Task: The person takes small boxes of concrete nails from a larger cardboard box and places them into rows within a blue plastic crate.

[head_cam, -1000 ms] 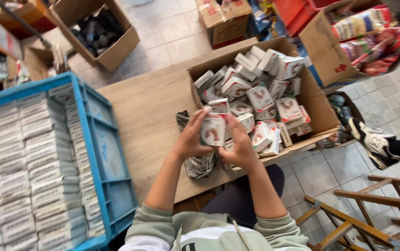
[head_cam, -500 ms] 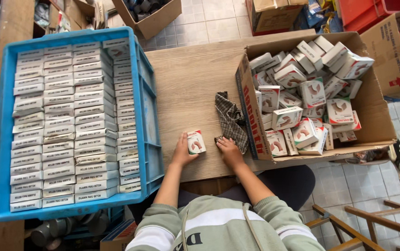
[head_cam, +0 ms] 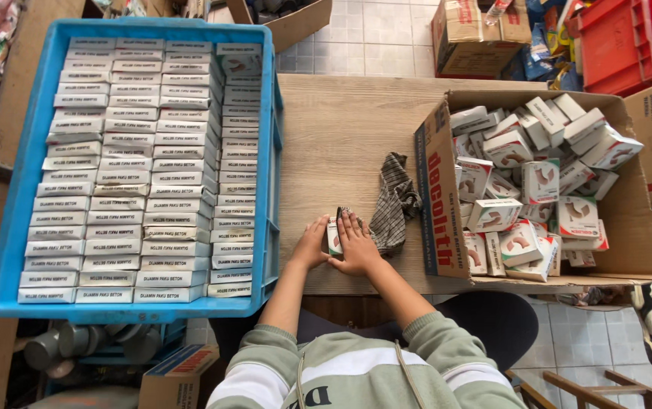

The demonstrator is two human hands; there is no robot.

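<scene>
Both hands on one small box [head_cam: 334, 236] at the worktop's [head_cam: 341, 136] near edge: left hand [head_cam: 311, 244] cups its side, right hand [head_cam: 356, 244] presses flat on top. Checked cloth [head_cam: 394, 201] just beside, blue crate [head_cam: 269, 189] left, cardboard carton [head_cam: 629, 220] right.

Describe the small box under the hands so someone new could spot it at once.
On the wooden table, between the blue crate and the cardboard carton, both hands meet near the front edge. The small box sits between the left hand and right hand, beside a checked cloth. It is the only box lying on bare tabletop.
</scene>
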